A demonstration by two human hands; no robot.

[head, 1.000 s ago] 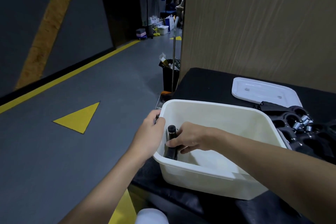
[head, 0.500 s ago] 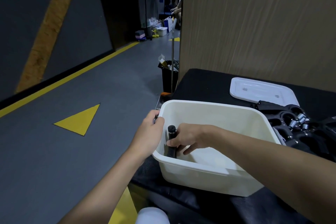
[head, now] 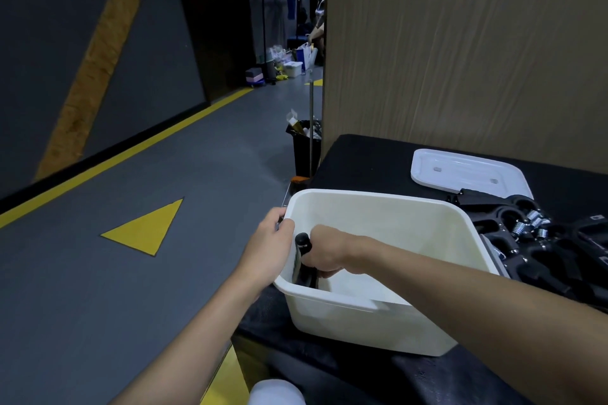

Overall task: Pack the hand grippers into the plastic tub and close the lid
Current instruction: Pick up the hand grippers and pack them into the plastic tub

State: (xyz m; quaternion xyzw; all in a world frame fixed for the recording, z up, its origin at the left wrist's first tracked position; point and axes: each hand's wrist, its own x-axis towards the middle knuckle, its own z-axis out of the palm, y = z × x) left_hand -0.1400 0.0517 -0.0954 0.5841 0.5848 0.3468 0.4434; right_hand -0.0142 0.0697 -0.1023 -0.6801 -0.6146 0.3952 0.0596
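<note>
A black-covered table [head: 368, 158] carries a white plastic tub [head: 378, 322] at its front left corner, open on top. Behind the tub's right side a heap of black hand grippers [head: 543, 240] with steel springs lies near the table's right edge, just in front of the white lid [head: 467, 171], which lies flat toward the back. The left hand [head: 268, 248] clasps the tub's left rim. The right hand [head: 324, 251], inside the tub at its left wall, is closed around one upright black hand gripper [head: 302, 256]
</note>
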